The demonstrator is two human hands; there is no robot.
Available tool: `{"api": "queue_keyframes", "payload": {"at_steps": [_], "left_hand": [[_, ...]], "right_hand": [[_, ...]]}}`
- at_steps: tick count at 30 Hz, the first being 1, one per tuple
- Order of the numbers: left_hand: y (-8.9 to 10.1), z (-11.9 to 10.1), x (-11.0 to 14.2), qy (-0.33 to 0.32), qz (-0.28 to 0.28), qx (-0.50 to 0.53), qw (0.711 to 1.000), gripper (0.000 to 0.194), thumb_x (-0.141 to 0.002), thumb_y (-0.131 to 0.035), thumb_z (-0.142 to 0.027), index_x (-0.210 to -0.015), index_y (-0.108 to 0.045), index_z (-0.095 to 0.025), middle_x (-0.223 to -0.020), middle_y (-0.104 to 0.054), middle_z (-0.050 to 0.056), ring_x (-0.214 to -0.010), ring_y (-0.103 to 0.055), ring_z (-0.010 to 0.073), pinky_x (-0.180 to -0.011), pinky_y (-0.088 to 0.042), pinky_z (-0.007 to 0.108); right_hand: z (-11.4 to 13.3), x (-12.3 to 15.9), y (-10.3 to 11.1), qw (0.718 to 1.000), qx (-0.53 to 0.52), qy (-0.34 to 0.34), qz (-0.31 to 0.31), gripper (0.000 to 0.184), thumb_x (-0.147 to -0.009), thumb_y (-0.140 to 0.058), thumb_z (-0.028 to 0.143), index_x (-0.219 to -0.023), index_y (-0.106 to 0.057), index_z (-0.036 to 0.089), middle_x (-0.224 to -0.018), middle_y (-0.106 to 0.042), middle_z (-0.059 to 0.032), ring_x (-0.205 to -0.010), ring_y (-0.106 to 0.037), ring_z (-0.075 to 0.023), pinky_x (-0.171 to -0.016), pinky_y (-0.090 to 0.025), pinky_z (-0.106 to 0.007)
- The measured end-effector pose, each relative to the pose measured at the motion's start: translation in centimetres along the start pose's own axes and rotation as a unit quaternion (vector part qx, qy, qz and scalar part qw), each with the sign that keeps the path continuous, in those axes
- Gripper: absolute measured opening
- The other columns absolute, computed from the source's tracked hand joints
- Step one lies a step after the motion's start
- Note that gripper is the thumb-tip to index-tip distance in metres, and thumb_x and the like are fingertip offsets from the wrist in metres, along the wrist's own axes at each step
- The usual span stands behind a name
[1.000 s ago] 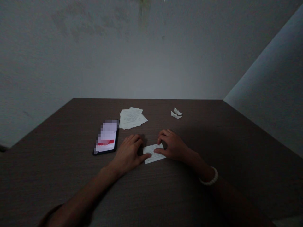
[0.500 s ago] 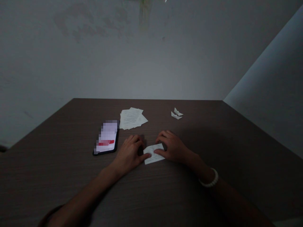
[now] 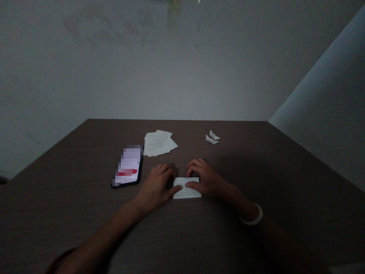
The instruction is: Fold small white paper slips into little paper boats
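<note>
A small printed sheet of paper (image 3: 186, 193) lies on the table in front of me, its long edges running left to right. My left hand (image 3: 156, 184) is at its left end, thumb resting on the paper and fingers curled by the far left corner. On the other end, my right hand (image 3: 207, 178) has its thumb on top, close to the left thumb, with bent fingers at the far edge. Both hands grip the sheet against the table. Part of the paper is hidden under the thumbs.
A phone (image 3: 128, 166) with a lit screen lies to the left of my left hand. Beyond it is a loose pile of printed papers (image 3: 158, 143). Two small folded paper boats (image 3: 212, 139) sit farther back on the right. A wall (image 3: 182, 83) rises behind the brown table (image 3: 182, 236).
The sheet has turned slightly clockwise, from slanted to nearly square with the table's edge. Both hands have stayed on it with only small finger shifts.
</note>
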State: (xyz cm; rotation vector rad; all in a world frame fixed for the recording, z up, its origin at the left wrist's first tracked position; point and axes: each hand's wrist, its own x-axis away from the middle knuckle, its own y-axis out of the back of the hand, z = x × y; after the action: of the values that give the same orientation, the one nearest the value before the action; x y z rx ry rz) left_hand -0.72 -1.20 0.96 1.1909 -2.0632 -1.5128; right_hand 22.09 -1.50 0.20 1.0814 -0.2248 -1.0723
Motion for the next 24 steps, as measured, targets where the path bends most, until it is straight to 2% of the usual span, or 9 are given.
{"api": "queue_keyframes", "payload": {"at_steps": [4, 8, 11, 16, 24], "left_hand": [[0.0, -0.1, 0.1, -0.017, -0.003, 0.014, 1.0, 0.027, -0.088, -0.063, -0.038, -0.105, -0.062, -0.018, -0.108, -0.059, 0.009, -0.1, -0.052, 0.0267, -0.087, -0.044, 0.044], [0.0, 0.2, 0.0, -0.026, -0.018, 0.06, 0.998, 0.014, -0.089, -0.059, -0.03, -0.093, -0.066, -0.018, -0.102, -0.062, 0.007, -0.097, -0.054, 0.0246, -0.087, -0.044, 0.043], [0.2, 0.2, -0.1, -0.022, -0.042, 0.105, 0.993, 0.015, -0.091, -0.055, -0.027, -0.086, -0.066, -0.018, -0.095, -0.065, 0.006, -0.091, -0.056, 0.0224, -0.084, -0.045, 0.042], [0.7, -0.4, -0.3, -0.017, -0.065, 0.147, 0.987, 0.019, -0.09, -0.055, -0.028, -0.081, -0.069, -0.019, -0.086, -0.067, 0.005, -0.086, -0.059, 0.0207, -0.081, -0.047, 0.039], [0.8, -0.4, -0.3, -0.041, -0.103, 0.163, 0.98, 0.02, -0.091, -0.057, -0.03, -0.081, -0.071, -0.02, -0.084, -0.067, 0.004, -0.082, -0.059, 0.0194, -0.076, -0.048, 0.036]], "right_hand": [[0.0, -0.1, -0.3, 0.999, -0.03, 0.004, -0.019, 0.012, -0.079, -0.074, 0.019, -0.08, -0.062, 0.018, -0.087, -0.065, -0.0028, -0.086, -0.056, -0.0177, -0.082, -0.041, -0.032], [-0.1, -0.2, -0.5, 0.997, -0.064, -0.013, -0.036, 0.009, -0.08, -0.072, 0.018, -0.077, -0.063, 0.018, -0.075, -0.064, 0.0001, -0.072, -0.055, -0.0142, -0.07, -0.041, -0.027], [0.0, -0.2, -0.5, 0.995, -0.078, -0.037, -0.045, 0.006, -0.079, -0.071, 0.02, -0.077, -0.065, 0.019, -0.071, -0.063, 0.0012, -0.066, -0.054, -0.0126, -0.064, -0.04, -0.025], [0.9, -0.4, -0.3, 0.992, -0.097, -0.034, -0.071, 0.001, -0.08, -0.067, 0.018, -0.078, -0.067, 0.019, -0.071, -0.063, 0.0009, -0.067, -0.056, -0.0125, -0.064, -0.041, -0.024], [2.0, -0.6, -0.1, 0.989, -0.095, -0.026, -0.11, 0.008, -0.073, -0.061, 0.011, -0.071, -0.063, 0.018, -0.072, -0.063, 0.0, -0.066, -0.057, -0.0126, -0.061, -0.041, -0.024]]}}
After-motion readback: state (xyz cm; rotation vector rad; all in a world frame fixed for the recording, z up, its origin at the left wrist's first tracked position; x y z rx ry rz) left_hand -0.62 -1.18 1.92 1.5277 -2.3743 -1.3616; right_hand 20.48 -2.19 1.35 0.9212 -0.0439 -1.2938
